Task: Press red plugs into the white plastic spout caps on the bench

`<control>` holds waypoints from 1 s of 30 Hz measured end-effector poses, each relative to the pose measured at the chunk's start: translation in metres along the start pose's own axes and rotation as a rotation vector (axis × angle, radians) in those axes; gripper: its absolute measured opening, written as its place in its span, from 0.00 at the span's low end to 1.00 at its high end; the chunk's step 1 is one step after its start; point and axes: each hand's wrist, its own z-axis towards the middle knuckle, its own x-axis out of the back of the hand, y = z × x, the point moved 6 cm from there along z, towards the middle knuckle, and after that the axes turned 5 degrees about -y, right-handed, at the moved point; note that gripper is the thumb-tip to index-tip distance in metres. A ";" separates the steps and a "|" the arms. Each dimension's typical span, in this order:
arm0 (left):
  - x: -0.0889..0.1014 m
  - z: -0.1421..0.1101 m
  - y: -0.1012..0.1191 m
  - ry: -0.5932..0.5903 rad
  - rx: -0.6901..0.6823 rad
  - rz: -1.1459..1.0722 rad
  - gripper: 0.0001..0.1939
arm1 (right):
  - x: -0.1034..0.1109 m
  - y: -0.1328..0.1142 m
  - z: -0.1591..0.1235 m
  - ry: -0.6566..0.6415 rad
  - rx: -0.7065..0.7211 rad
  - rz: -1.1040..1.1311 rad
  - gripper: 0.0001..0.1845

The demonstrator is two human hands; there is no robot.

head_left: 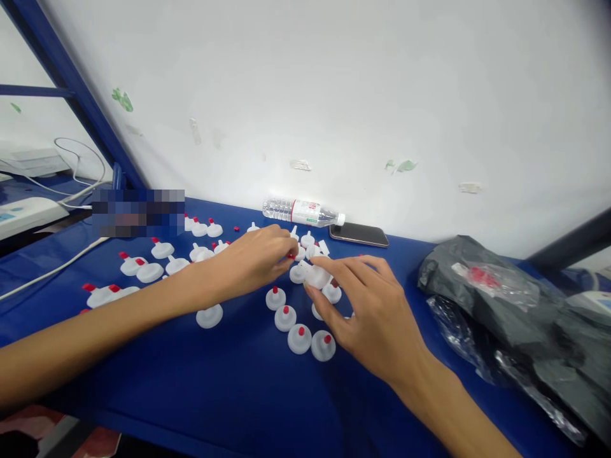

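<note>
Head view: at the centre of the frame, a white nozzle piece (316, 277) is gripped between the thumb and fingers of the right hand (375, 308), which are parted only by its width. Just left of it, the fingers of the left hand (262, 254) are curled nearly closed, and a small red cap (291, 256) is pinched at their tips. Red-capped nozzles (299, 340) are spread over the blue bench (214, 394), from left to lower centre. Behind the hands, a bottle (305, 212) is laid beside a phone (360, 235); a grey bag (487, 280) is seen at right.
</note>
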 end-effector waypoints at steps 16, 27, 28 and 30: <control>-0.012 -0.023 0.003 -0.127 0.157 -1.049 0.10 | -0.008 0.003 -0.001 -0.055 -0.011 -0.012 0.12; -0.012 -0.027 0.007 -0.111 0.129 -1.155 0.05 | -0.005 -0.004 0.000 -0.039 0.014 0.009 0.11; -0.012 -0.028 0.007 -0.105 0.130 -1.159 0.05 | -0.005 -0.004 0.000 -0.035 0.017 0.007 0.11; -0.012 -0.028 0.007 -0.095 0.133 -1.166 0.04 | -0.004 -0.004 -0.001 -0.031 0.019 0.009 0.11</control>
